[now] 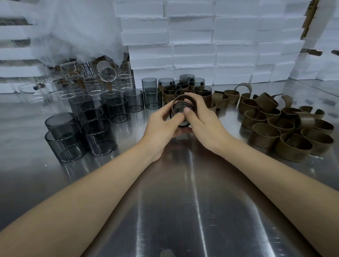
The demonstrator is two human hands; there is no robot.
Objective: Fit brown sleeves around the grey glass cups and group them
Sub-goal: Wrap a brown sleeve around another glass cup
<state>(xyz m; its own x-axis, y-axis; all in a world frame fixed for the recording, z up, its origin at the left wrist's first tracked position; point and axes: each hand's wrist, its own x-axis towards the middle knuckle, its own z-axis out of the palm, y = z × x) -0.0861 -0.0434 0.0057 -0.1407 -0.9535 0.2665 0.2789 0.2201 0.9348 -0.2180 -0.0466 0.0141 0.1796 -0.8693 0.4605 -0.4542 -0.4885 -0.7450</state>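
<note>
Both hands are gripping 1 grey cup point(178, 108) above the table point(178, 206) centre, left hand point(160, 125) cradling it from below, right hand point(201, 116) curling over the brown sleeve point(180, 97) at its far end, the cup's axis pointing away toward the sleeved group point(169, 90) just beyond.

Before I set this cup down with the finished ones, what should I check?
1. Grip: left hand and right hand both hold the cup: ok.
2. Sleeve around the cup: ok.
3. Sleeve fully seated: cannot tell.
4. Sleeved group behind the hands upright: ok.
5. Free spot beside that group: cannot tell, hands hide it.
6. Bare grey cups left, loose sleeves right, in supply: ok.
</note>
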